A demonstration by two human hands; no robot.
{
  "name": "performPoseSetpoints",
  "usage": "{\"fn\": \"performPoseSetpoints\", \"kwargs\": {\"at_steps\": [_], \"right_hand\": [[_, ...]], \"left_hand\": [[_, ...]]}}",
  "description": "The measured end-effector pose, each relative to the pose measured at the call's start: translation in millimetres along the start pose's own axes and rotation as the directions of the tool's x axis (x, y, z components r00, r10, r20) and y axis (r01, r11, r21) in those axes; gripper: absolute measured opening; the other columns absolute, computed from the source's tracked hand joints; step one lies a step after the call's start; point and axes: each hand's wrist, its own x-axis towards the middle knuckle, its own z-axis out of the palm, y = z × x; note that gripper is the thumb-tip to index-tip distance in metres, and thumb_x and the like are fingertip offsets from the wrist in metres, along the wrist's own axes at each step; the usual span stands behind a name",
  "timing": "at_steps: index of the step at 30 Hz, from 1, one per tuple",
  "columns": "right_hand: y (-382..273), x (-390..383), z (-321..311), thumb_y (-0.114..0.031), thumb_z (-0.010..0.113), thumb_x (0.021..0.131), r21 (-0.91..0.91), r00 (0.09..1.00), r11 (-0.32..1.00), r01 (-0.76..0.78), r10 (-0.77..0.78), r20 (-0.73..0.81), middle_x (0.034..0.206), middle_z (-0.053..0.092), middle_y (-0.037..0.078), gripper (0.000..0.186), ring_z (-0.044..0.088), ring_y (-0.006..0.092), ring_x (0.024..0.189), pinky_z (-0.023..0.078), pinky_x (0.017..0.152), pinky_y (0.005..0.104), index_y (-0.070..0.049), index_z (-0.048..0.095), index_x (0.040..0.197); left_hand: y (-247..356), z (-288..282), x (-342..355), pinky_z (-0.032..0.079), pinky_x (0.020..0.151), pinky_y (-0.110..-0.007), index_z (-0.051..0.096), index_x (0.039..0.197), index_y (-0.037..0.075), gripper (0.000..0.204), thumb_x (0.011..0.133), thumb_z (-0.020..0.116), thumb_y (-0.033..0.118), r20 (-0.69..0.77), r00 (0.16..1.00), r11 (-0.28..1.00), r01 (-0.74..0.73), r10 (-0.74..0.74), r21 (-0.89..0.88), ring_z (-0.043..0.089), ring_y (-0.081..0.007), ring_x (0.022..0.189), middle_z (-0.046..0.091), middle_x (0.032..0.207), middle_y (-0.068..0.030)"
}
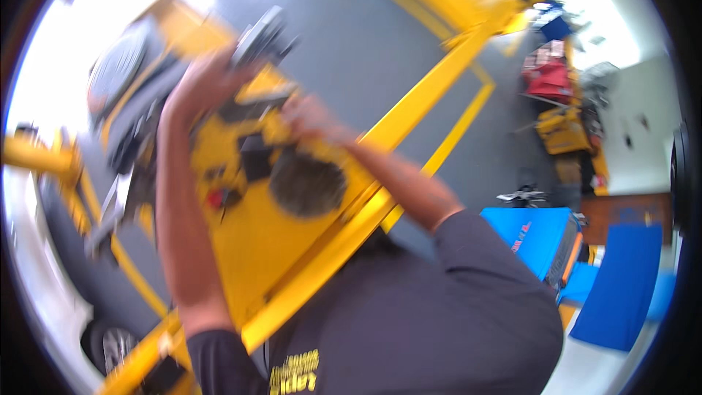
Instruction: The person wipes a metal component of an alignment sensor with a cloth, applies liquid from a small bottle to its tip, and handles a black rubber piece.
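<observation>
My left hand [208, 82] reaches over the far side of a yellow machine table [256, 256], its fingers closed around a grey metal part [262, 35]; motion blur hides the part's exact kind. To its right, my right hand [313, 118] is closed at the end of a grey metal bar [252, 107]. Whether it grips the bar or something small beside it is too smeared to tell. Just below the right hand, a round dark disc [307, 184] lies on the yellow surface. Beside the disc sit a black block [255, 157] and a small red piece [216, 199].
A yellow bar [431, 91] crosses diagonally between my body and the table. At left stands machinery with a round grey cover [118, 66]. A wheel [117, 347] shows at lower left. Blue padded panels [530, 238], a yellow crate [561, 130] and a red bag [548, 77] are at right.
</observation>
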Motion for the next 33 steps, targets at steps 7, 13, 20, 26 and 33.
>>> {"fn": "performPoseSetpoints", "kwargs": {"at_steps": [7, 13, 20, 26, 33], "right_hand": [[-16, -4, -17, -0.032, 0.065, 0.107, 0.187, 0.98, 0.962, -0.199, 0.196, 0.035, 0.078, 0.072, 0.015, 0.036, 0.064, 0.0222, 0.058, 0.053, 0.056, 0.0339, 0.004, 0.071, 0.103], [-43, -36, -8, -0.03, 0.06, 0.105, -0.525, 0.985, 0.848, -0.071, -0.025, -0.173, 0.087, 0.074, 0.028, 0.034, 0.073, 0.046, 0.081, 0.057, 0.077, 0.0544, 0.002, 0.069, 0.097], [-48, -35, -21, -0.033, 0.064, 0.102, -0.587, 0.983, 0.809, -0.007, -0.101, -0.151, 0.09, 0.075, 0.022, 0.034, 0.073, 0.0442, 0.084, 0.057, 0.078, 0.0539, 0.0, 0.072, 0.098], [-54, -47, -14, -0.03, 0.066, 0.1, -0.596, 0.974, 0.801, -0.056, -0.087, -0.209, 0.086, 0.074, 0.024, 0.034, 0.073, 0.0433, 0.08, 0.058, 0.076, 0.052, 0.0, 0.074, 0.089], [-72, -56, -38, -0.027, 0.067, 0.096, -0.467, 0.986, 0.872, -0.148, 0.096, -0.134, 0.084, 0.075, 0.027, 0.034, 0.074, 0.045, 0.08, 0.06, 0.08, 0.0521, 0.005, 0.076, 0.089]], "left_hand": [[29, -14, 9, 0.052, 0.085, -0.039, 0.063, 0.134, 0.007, 0.051, 0.103, 0.066, 0.047, 0.169, 0.981, 0.995, 0.097, -0.096, 0.0, 0.067, -0.0229, 0.094, 0.072, 0.101, -0.0117], [35, -9, 8, 0.051, 0.078, -0.038, 0.064, 0.13, 0.006, 0.05, 0.103, 0.066, 0.048, 0.152, 0.983, 0.993, 0.11, -0.102, -0.041, 0.065, -0.0211, 0.085, 0.069, 0.09, -0.0094], [48, -15, 4, 0.051, 0.077, -0.039, 0.066, 0.126, 0.004, 0.051, 0.103, 0.066, 0.049, 0.12, 0.989, 0.995, 0.08, -0.087, 0.06, 0.066, -0.0221, 0.084, 0.07, 0.088, -0.011], [32, -6, 10, 0.052, 0.08, -0.037, 0.068, 0.126, 0.002, 0.061, 0.099, 0.069, 0.056, 0.099, 0.978, 0.981, 0.18, -0.186, 0.065, 0.065, -0.0201, 0.09, 0.072, 0.096, -0.0102], [31, -4, 13, 0.052, 0.081, -0.038, 0.068, 0.127, 0.002, 0.056, 0.101, 0.068, 0.051, 0.137, 0.981, 0.99, 0.142, -0.141, 0.004, 0.065, -0.0196, 0.091, 0.071, 0.096, -0.0104]]}}
